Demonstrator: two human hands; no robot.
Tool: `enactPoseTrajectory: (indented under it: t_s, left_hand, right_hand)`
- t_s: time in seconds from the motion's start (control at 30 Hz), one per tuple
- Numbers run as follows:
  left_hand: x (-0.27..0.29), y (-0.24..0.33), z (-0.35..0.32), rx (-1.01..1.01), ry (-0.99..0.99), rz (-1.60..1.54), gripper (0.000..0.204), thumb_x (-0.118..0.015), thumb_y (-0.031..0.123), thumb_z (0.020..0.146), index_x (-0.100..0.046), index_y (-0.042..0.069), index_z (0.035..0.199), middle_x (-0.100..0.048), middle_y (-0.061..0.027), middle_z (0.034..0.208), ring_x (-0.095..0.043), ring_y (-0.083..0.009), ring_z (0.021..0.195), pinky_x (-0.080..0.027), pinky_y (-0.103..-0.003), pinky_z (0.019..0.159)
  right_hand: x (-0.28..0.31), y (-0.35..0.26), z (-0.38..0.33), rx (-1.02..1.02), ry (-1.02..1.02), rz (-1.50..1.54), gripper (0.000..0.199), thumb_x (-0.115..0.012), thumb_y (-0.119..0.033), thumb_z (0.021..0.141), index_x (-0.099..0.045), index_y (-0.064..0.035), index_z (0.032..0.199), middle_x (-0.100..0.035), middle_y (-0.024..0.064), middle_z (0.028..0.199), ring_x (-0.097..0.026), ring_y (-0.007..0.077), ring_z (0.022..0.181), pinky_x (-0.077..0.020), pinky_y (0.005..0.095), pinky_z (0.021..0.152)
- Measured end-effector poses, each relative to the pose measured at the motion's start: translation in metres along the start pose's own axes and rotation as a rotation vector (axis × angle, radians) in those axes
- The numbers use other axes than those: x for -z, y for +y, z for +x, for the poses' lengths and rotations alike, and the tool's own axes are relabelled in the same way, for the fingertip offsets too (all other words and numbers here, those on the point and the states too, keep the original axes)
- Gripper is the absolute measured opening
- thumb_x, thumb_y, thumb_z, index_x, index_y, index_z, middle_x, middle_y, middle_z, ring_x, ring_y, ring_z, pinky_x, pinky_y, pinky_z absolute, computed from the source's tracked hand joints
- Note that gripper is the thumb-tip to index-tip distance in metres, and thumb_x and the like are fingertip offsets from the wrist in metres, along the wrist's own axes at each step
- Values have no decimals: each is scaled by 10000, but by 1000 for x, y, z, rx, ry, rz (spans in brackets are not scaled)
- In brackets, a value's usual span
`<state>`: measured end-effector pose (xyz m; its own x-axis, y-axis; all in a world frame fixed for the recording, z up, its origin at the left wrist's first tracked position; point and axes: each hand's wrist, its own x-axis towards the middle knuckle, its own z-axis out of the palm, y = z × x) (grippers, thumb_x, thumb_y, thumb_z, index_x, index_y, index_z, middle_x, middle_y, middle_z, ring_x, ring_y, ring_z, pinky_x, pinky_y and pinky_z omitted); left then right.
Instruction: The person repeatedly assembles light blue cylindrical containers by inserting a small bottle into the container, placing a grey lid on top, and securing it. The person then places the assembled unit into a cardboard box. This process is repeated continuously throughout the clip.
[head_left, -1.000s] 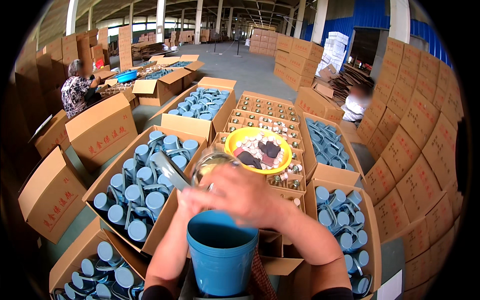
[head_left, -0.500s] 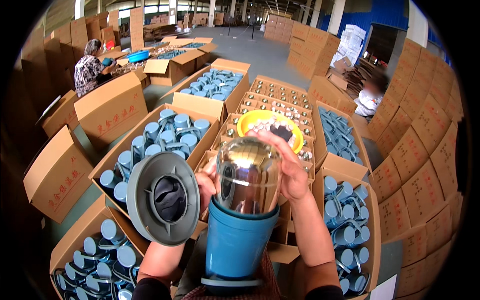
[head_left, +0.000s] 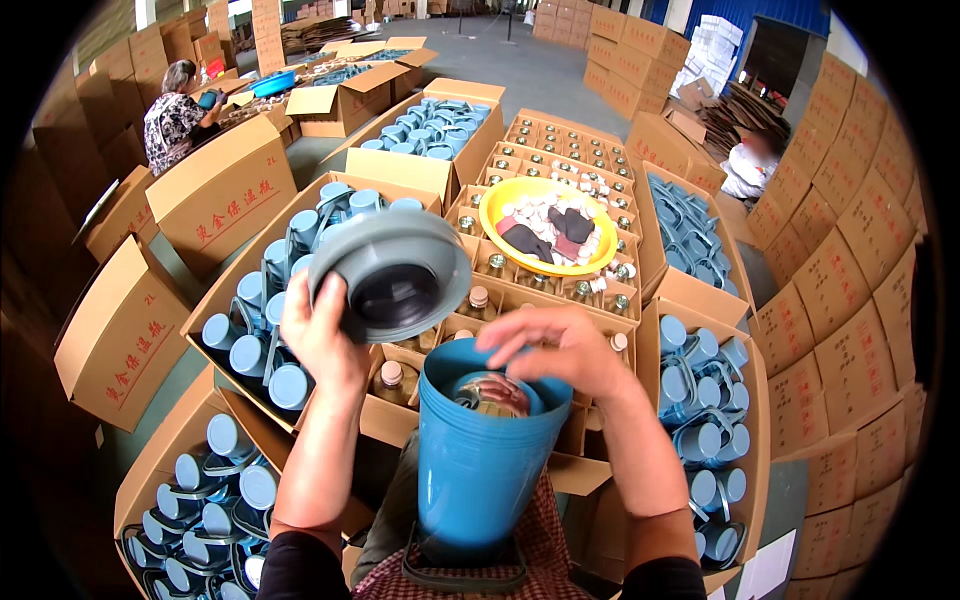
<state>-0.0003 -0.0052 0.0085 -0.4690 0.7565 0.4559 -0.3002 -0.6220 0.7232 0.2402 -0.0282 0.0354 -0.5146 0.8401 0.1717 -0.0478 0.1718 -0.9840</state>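
My left hand [head_left: 325,335] grips a round grey base cap [head_left: 400,250] by its rim, its dark centre turned partly toward me. Below and right of it, a blue thermos shell [head_left: 485,460] stands between my forearms with its mouth upward. Sunk inside that mouth is a silvered glass liner [head_left: 492,393], only its rounded end showing. My right hand [head_left: 565,350] hovers over the shell's far right rim with fingers spread and nothing in them. A grey carrying handle [head_left: 465,580] lies at the shell's lower end.
Ahead, a yellow basin [head_left: 560,265] of pale stoppers and dark cloths sits on a divided carton [head_left: 540,300] of glass liners. Cartons of blue jug parts [head_left: 290,385] flank me on both sides. Two people [head_left: 175,125] sit farther off, left and right. Stacked boxes [head_left: 850,290] line the right.
The glass liner has gone down into the blue shell. My right hand has let go of it. My left hand has raised the base cap to the right and tilted it.
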Motion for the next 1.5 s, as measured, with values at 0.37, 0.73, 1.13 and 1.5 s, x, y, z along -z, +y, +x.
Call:
enactPoseTrajectory:
  t_s: [0.37, 0.73, 1.13, 1.5]
  left_hand:
    - [-21, 16, -20, -275, -1038, 126, 452, -731, 423, 680, -731, 17, 880, -573, -61, 744, -545, -184, 674, -425, -283, 616]
    - [-30, 64, -10, -317, -1301, 702, 489, -794, 383, 592, -661, 34, 907, -530, -83, 728, -606, -272, 691, -484, -339, 580]
    - [-5, 59, -33, -419, -1181, 970, 535, -821, 372, 550, -622, -2, 877, -621, -135, 856, -656, -322, 749, -536, -359, 603]
    - [-13, 57, -22, -327, -1174, 869, 403, -733, 321, 669, -645, -2, 893, -618, -148, 869, -641, -311, 756, -527, -345, 636]
  right_hand:
    - [-19, 65, -15, 522, 396, 368, 549, -547, -562, 852, -505, -18, 906, -578, 150, 977, -551, 290, 1040, -329, 463, 1031]
    - [-31, 52, -25, 579, 440, -322, 751, -342, -752, 828, -493, -17, 845, -533, 123, 866, -575, 254, 844, -438, 415, 873]
    - [-48, 63, -5, 539, 457, -332, 635, -397, -618, 899, -490, 0, 781, -500, 131, 754, -517, 243, 659, -413, 307, 591]
    - [-33, 97, 18, 408, 388, 388, 624, -416, -639, 888, -525, -25, 879, -578, 121, 834, -560, 228, 822, -443, 347, 842]
